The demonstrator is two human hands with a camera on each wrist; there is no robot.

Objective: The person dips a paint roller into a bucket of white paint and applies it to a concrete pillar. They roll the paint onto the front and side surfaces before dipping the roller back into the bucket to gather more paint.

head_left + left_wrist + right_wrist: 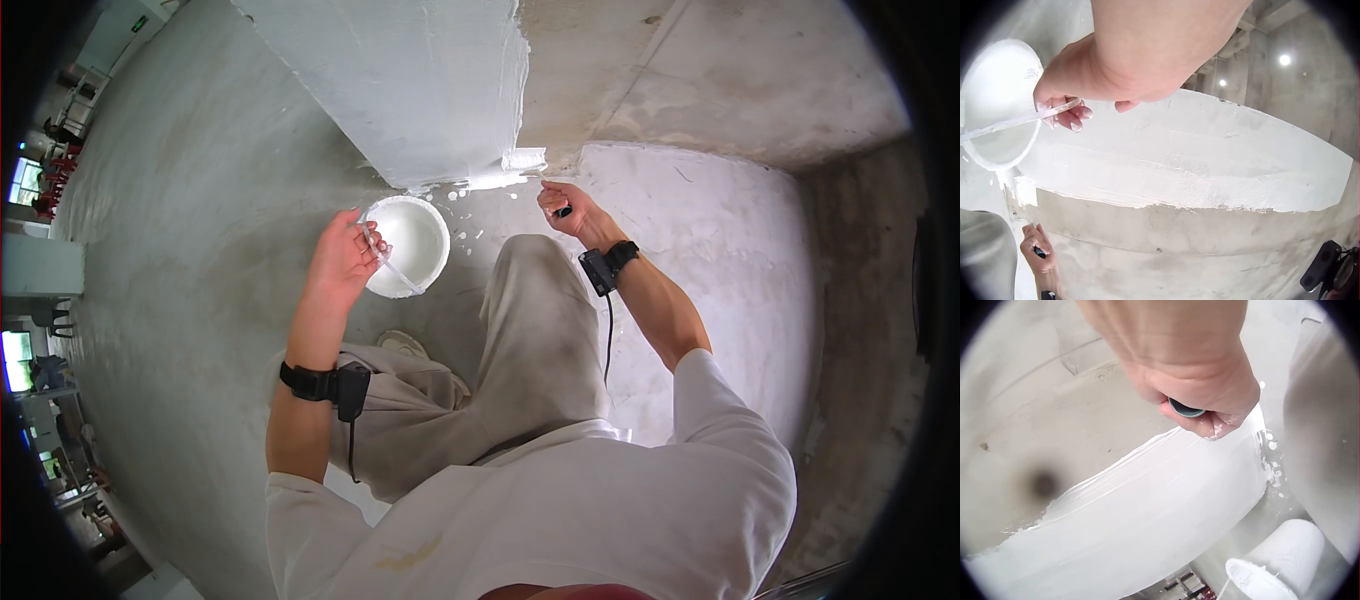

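The left hand (345,262) holds up a white bucket (408,245) of white paint. Its fingers (1067,116) are curled around the thin wire handle (1013,121) of the bucket, which is smeared with paint. The bucket hangs just beside this hand, on its right side in the head view. In the left wrist view the bucket sits at the far left edge, with the fingers just to its right.

The right hand (568,212) is closed around the dark handle of a paint tool (1185,410). You can only see the round dark end of the handle sticking out of the fist. The working end of the tool is hidden, so I cannot tell what kind it is. This hand is low down, next to the bottom corner of the wall (440,90), close to where the wall meets the floor (200,200).

The wall has 1 wide band of wet white paint (1147,531), and the rest is bare grey concrete. The right hand is right at the edge of the painted part.

The bucket is between the 2 hands but much closer to the left one. The right hand is well apart from it. Small white drips (462,205) lie on the floor near the bucket.

The person is crouching in light trousers (530,330) and a white shirt.
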